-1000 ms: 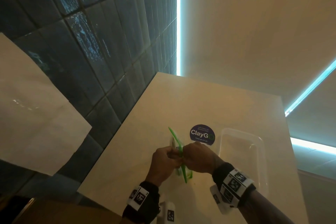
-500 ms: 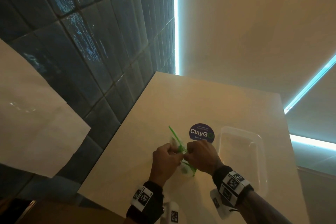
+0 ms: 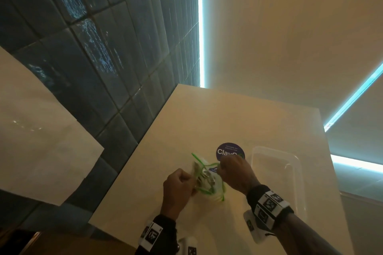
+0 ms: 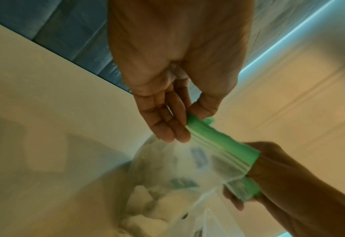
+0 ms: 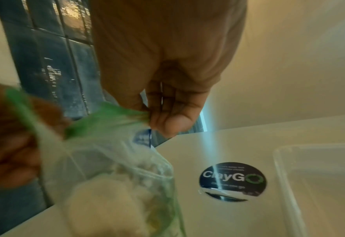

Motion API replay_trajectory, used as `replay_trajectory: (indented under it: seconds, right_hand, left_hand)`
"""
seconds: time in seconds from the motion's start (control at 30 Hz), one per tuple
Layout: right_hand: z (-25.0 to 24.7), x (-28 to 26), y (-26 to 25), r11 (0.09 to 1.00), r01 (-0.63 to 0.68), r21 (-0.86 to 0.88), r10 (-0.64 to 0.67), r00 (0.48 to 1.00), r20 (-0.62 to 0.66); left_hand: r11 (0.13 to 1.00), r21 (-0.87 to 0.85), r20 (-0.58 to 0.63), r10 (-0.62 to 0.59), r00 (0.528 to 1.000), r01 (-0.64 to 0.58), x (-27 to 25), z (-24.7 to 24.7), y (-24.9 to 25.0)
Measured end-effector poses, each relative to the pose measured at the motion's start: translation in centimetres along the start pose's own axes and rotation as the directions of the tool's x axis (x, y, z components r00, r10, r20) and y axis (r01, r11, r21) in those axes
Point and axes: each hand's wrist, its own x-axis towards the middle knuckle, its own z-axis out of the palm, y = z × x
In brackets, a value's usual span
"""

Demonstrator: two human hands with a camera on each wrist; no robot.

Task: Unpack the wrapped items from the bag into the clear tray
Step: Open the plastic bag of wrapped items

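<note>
Left hand (image 4: 175, 67): thumb and fingers (image 4: 167, 126) pinch one lip of the green zip strip (image 4: 218, 141) on the clear bag (image 3: 207, 180). Right hand (image 5: 163, 67): thumb and forefinger pinch the opposite lip, plastic bunched at the fingertips (image 5: 167, 125). Both grips are tight on the strip, the other fingers curled in.

Between the two pinches the bag mouth is pulled apart; in the head view the green strip forms an open loop between the hands. Bag body hangs below the fingers, down toward the table (image 3: 207, 114); whether it touches the surface I cannot tell.

Wrapped items (image 5: 106, 208): pale, lumpy, inside the bag, below both sets of fingers. Blurred, so count unclear. A blue printed label (image 5: 142, 137) sits on the bag wall just under the right fingertips.

Clear tray (image 3: 294, 172): on the table beyond the right hand, away from the left, just beside the right wrist. Nothing visible inside it.

Round dark "ClayGo" sticker (image 5: 232, 179): on the table between the right fingers and the tray, partly covered by the right hand in the head view.

Further out: dark tiled wall (image 3: 99, 51) past the left hand, wristbands with printed markers (image 3: 269, 205) on both wrists.
</note>
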Motion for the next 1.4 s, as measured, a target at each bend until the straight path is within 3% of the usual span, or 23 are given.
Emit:
replay_trajectory:
  seconds: [0.07, 0.23, 0.37, 0.57, 0.67, 0.77, 0.87, 1.0, 1.17, 1.27, 1.4]
  right_hand:
    - [-0.6, 0.1, 0.7, 1.000, -0.007, 0.008, 0.008, 0.999, -0.053]
    - [-0.1, 0.4, -0.4, 0.987, 0.115, -0.110, -0.115, 0.993, 0.005]
    - [0.9, 0.4, -2.0, 0.979, 0.159, -0.129, -0.153, 0.987, 0.057]
    - [-1.3, 0.8, 0.9, 0.997, -0.040, -0.065, 0.033, 0.994, -0.109]
    - [-1.7, 1.1, 1.2, 0.994, -0.104, -0.045, 0.101, 0.993, -0.060]
    - [-1.6, 2.2, 1.0, 0.981, -0.171, 0.086, 0.170, 0.985, 0.023]
    - [-2.5, 3.6, 0.6, 0.969, -0.192, 0.156, 0.193, 0.981, 0.004]
    - [-4.1, 5.7, -0.3, 0.984, -0.115, 0.135, 0.123, 0.991, -0.058]
    - [-5.0, 6.0, -0.9, 0.989, 0.016, 0.150, -0.001, 0.995, -0.103]
    - [-4.1, 4.9, -0.4, 0.989, 0.050, 0.142, -0.043, 0.998, -0.049]
    - [-2.6, 3.7, 0.7, 0.990, 0.016, 0.137, -0.017, 1.000, 0.002]
  left_hand:
    - [0.998, 0.052, -0.020, -0.018, 1.000, 0.019, 0.1, -1.0, -0.5]
    - [0.954, 0.298, 0.164, -0.021, 0.986, -0.029, 1.0, -1.0, 1.4]
    - [0.889, 0.444, 0.055, 0.093, 0.994, -0.108, 2.3, 0.5, 2.7]
    - [0.890, 0.454, -0.087, 0.091, 0.992, -0.042, 3.0, -2.5, 0.8]
    - [0.893, 0.446, -0.037, 0.084, 0.996, -0.059, 3.0, -2.5, 0.4]
    - [0.922, 0.372, -0.016, 0.119, 0.993, -0.104, 3.2, -1.7, 1.0]
    - [0.913, 0.379, -0.020, 0.173, 0.985, -0.153, 3.3, -1.4, 1.6]
    - [0.837, 0.489, 0.002, 0.282, 0.959, -0.247, 3.0, -0.9, 1.9]
    - [0.620, 0.720, 0.090, 0.360, 0.929, -0.310, 2.0, 0.5, 1.7]
    - [0.570, 0.662, 0.250, 0.444, 0.861, -0.486, 1.8, 3.1, 1.7]
    - [0.538, 0.632, 0.382, 0.410, 0.828, -0.558, 4.3, 7.0, 1.8]
